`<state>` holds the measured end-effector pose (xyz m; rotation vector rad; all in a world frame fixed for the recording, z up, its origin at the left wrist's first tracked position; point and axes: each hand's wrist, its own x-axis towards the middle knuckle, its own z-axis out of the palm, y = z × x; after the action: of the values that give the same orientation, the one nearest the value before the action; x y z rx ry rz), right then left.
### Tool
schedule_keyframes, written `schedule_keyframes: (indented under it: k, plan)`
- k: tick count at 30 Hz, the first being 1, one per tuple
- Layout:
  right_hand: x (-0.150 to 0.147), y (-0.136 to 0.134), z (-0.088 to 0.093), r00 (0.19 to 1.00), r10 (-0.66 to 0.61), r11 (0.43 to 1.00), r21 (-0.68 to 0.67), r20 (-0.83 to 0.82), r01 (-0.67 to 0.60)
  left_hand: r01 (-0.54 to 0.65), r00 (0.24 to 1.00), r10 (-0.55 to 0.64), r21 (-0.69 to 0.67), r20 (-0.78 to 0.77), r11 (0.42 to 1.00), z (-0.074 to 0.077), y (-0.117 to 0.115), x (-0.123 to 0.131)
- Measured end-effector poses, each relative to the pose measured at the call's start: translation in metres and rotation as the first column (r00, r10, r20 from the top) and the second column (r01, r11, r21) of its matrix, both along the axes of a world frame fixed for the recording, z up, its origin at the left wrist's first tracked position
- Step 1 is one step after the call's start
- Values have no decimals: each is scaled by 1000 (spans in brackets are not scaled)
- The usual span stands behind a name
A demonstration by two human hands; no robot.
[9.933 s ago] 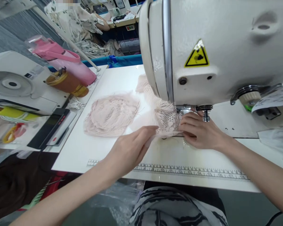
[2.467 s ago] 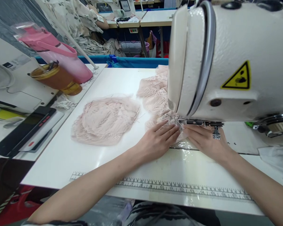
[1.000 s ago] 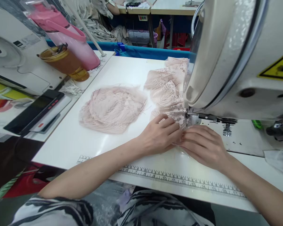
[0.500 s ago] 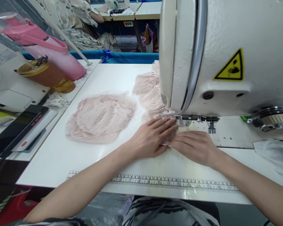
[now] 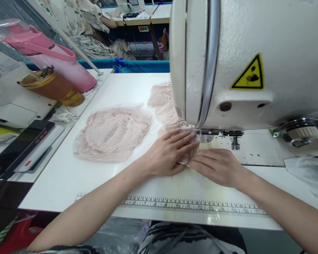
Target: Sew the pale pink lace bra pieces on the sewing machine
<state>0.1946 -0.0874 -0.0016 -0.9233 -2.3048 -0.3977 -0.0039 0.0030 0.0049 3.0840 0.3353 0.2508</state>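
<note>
Pink lace fabric [image 5: 163, 102] runs from behind the sewing machine [image 5: 243, 46] to under its presser foot. My left hand [image 5: 169, 151] lies flat on the lace just left of the foot, its fingers slightly spread. Close in front of the foot, my right hand [image 5: 214, 165] has its fingers together at the lace edge, and the fingertips of both hands nearly meet. Whether the right fingers pinch the cloth is partly hidden. A separate pile of pink lace [image 5: 113, 132] rests on the white table [image 5: 95, 180] to the left.
At the left are a pink bottle [image 5: 53, 56], a brown cup [image 5: 50, 84] and a black phone-like device [image 5: 21, 146]. White cloth [image 5: 307, 173] lies at the right. A ruler strip [image 5: 185, 206] runs along the front edge. Another person's arm [image 5: 108, 22] shows at the back.
The machine head appears slightly further left in view. The lace under my hands has shifted a little, with more of its edge showing between them. Both hands keep nearly the same pose.
</note>
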Motion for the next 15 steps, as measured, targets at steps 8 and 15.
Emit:
schedule_keyframes:
  k: [8,15]
  plan:
    - [-2,1,-3,999,20,1000,12,-42,-19,-26,1000,26,17,-4,1000,2,1,0]
    - [2,1,-3,999,-12,1000,27,-39,13,-69,998,70,26,-5,997,0,-2,4]
